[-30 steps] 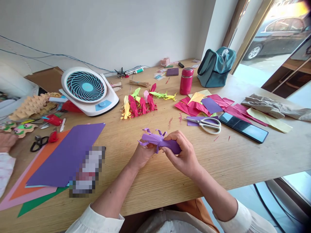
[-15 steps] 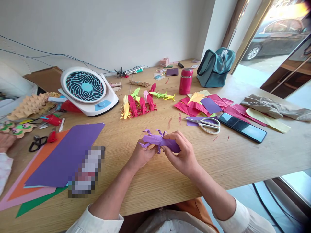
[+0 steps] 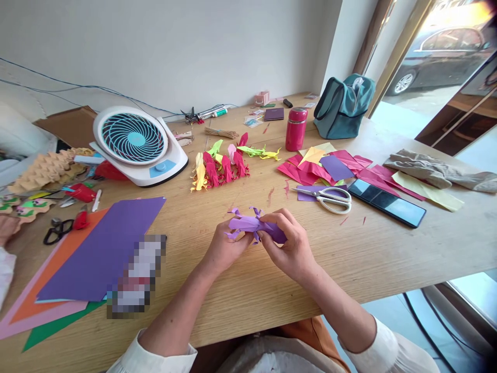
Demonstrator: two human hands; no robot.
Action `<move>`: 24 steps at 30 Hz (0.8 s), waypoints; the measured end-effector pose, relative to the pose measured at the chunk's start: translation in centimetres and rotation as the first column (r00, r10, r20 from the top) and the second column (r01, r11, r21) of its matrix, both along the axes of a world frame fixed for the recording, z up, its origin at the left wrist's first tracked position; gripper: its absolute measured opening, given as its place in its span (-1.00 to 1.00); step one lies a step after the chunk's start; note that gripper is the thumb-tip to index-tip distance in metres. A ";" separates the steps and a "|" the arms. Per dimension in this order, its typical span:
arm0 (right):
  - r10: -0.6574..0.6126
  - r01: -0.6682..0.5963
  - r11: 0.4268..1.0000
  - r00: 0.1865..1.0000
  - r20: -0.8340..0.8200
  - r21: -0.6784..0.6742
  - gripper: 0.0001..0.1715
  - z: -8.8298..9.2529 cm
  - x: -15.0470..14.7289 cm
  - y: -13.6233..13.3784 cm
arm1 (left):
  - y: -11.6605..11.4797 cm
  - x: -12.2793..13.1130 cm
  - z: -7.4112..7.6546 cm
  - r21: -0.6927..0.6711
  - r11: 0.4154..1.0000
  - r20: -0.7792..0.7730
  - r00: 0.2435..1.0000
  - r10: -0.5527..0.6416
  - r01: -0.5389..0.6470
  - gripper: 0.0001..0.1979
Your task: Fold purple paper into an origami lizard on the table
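A purple folded-paper figure (image 3: pixel 245 224) with several thin curled legs is held above the table, between both hands. My left hand (image 3: pixel 225 249) grips its left part from below, with some fingers hidden under the paper. My right hand (image 3: pixel 288 239) pinches the right part between thumb and fingers. Beyond them stands a group of red, yellow and green folded-paper figures (image 3: pixel 224 168). To the right, white-handled scissors (image 3: pixel 337 202) lie partly on a purple paper piece (image 3: pixel 306 194).
Purple sheets (image 3: pixel 103 248) on a coloured stack and a pixelated object (image 3: pixel 137 274) lie left. A fan (image 3: pixel 135 142), a red flask (image 3: pixel 296 129), loose coloured paper (image 3: pixel 298 170), a phone (image 3: pixel 387 202) and a teal bag (image 3: pixel 344 111) surround the work area. Another person's hand (image 3: pixel 6 228) shows far left.
The view has shifted very slightly. Both hands keep nearly the same hold on the purple paper figure, with little visible movement.
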State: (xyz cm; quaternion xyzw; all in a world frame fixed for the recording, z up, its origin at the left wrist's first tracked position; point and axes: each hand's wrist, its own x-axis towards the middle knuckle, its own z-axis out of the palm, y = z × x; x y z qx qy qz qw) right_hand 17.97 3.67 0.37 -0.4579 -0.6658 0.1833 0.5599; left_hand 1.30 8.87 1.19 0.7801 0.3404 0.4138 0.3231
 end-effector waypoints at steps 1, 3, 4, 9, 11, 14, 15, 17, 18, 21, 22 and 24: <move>0.001 -0.001 1.000 1.000 -0.001 0.004 -0.76 0.0 0.0 0.0 | 0.0 0.0 0.1 0.006 1.000 -0.008 1.000 0.007 -0.007 -0.91; 0.004 -0.004 1.000 1.000 0.003 0.013 -0.76 0.0 -0.1 0.0 | -0.1 0.1 0.2 0.010 1.000 -0.027 1.000 0.013 -0.013 -0.92; 0.007 -0.007 1.000 1.000 0.008 0.021 -0.75 0.0 -0.1 0.0 | -0.1 0.1 0.3 0.012 1.000 -0.033 0.999 0.016 -0.016 -0.91; 0.026 -0.027 0.997 1.000 0.008 0.076 -0.75 0.0 0.1 0.0 | -0.2 0.1 0.6 -0.012 0.999 -0.081 0.996 0.029 -0.030 -0.88; 0.046 -0.047 0.995 0.999 0.011 0.088 -0.79 0.0 0.2 0.1 | -0.2 0.0 0.7 -0.064 0.998 -0.096 0.995 0.016 -0.022 -0.89; 0.066 -0.070 0.994 0.997 0.041 0.085 -0.81 0.0 0.4 0.1 | -0.1 -0.2 1.0 -0.148 0.989 -0.112 0.993 -0.038 0.021 -0.89; 0.069 -0.074 0.994 0.996 0.052 0.086 -0.81 0.0 0.4 0.1 | -0.1 -0.3 1.1 -0.171 0.985 -0.114 0.992 -0.059 0.039 -0.89; 0.077 -0.084 0.992 0.994 0.074 0.097 -0.80 0.0 0.4 0.2 | -0.1 -0.4 1.2 -0.202 0.977 -0.112 0.990 -0.089 0.065 -0.87; 0.083 -0.091 0.990 0.993 0.082 0.103 -0.80 0.0 0.4 0.2 | -0.1 -0.5 1.3 -0.213 0.974 -0.112 0.989 -0.100 0.075 -0.86; 0.117 -0.126 0.987 0.989 0.095 0.095 -0.78 0.0 0.4 0.1 | -0.1 -0.5 1.6 -0.229 0.968 -0.117 0.984 -0.131 0.101 -0.86; 0.128 -0.135 0.988 0.987 0.093 0.079 -0.77 0.0 0.4 0.1 | -0.2 -0.5 1.7 -0.235 0.966 -0.118 0.983 -0.139 0.108 -0.87; 0.141 -0.145 0.989 0.986 0.086 0.041 -0.75 0.0 0.5 0.1 | -0.2 -0.4 1.8 -0.253 0.960 -0.115 0.982 -0.152 0.119 -0.87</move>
